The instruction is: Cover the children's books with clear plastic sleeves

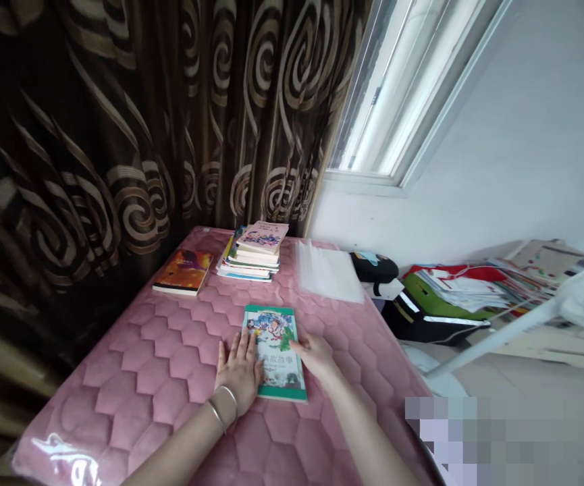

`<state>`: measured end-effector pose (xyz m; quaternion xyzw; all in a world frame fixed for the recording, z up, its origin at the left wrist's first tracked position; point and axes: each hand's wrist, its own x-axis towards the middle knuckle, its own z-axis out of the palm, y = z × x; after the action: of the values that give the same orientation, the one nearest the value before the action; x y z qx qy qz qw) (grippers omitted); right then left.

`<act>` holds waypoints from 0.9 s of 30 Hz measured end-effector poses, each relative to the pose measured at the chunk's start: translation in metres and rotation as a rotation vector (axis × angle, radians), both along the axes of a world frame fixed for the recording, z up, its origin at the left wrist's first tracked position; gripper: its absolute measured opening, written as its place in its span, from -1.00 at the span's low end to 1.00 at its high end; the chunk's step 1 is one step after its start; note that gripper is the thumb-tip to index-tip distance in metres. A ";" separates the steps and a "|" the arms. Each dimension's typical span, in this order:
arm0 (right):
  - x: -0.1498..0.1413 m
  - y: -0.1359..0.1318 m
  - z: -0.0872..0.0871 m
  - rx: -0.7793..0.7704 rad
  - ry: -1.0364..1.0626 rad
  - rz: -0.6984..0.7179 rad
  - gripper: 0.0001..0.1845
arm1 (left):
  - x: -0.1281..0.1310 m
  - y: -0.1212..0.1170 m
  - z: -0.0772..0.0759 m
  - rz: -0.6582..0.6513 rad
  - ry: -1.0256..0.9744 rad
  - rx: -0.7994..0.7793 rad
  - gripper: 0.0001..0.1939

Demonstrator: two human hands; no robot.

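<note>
A green-bordered book [277, 370] with an illustrated cover and Chinese lettering lies face up on the pink padded surface [180, 378]. My left hand [238, 371], with two silver bangles at the wrist, rests flat over the book's left edge. Its fingers are spread, partly on the cover and partly on the padding. At the right edge of the same book, my right hand [316, 354] pinches the side, fingertips on the cover's margin; the undersides of those fingers are hidden.
An orange book [183, 271] lies at the far left by the patterned curtain [251, 135]. Behind is a book stack [258, 253], topped by a pink book. Clear plastic sleeves [329, 271] lie right of it. A white fan [504, 337] and a green-black bag [428, 307] stand off the right edge.
</note>
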<state>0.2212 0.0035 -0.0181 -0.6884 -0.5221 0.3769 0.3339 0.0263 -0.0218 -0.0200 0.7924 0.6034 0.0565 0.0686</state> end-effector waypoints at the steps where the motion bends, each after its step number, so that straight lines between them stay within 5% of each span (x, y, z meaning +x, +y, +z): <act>1: 0.001 0.000 0.000 -0.021 0.096 0.006 -0.80 | 0.000 0.000 -0.001 -0.003 -0.005 0.004 -0.38; 8: -0.010 -0.017 -0.004 -0.195 0.773 -0.038 -0.65 | -0.001 0.000 -0.007 0.007 -0.055 0.014 -0.38; 13: -0.023 -0.015 0.001 -0.072 0.765 -0.098 -0.62 | -0.006 0.000 -0.008 -0.011 -0.138 -0.004 -0.39; 18: -0.015 -0.001 0.059 0.155 0.271 0.036 -0.78 | -0.016 0.014 0.011 -0.028 -0.259 -0.021 -0.46; 22: -0.016 0.001 0.113 0.444 -0.531 0.109 -0.89 | -0.031 0.049 0.019 0.167 -0.292 0.064 -0.57; 24: -0.023 -0.004 0.117 0.540 -0.956 0.117 -0.88 | -0.045 0.067 0.015 0.276 -0.332 0.088 -0.62; 27: -0.034 -0.013 0.085 0.756 -1.319 0.236 -0.71 | -0.070 0.087 0.001 0.350 -0.421 0.127 -0.66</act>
<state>0.1874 -0.0092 0.0673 -0.5493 -0.7766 -0.2825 0.1236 -0.0438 0.0648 -0.0195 0.6496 0.6989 0.2685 0.1321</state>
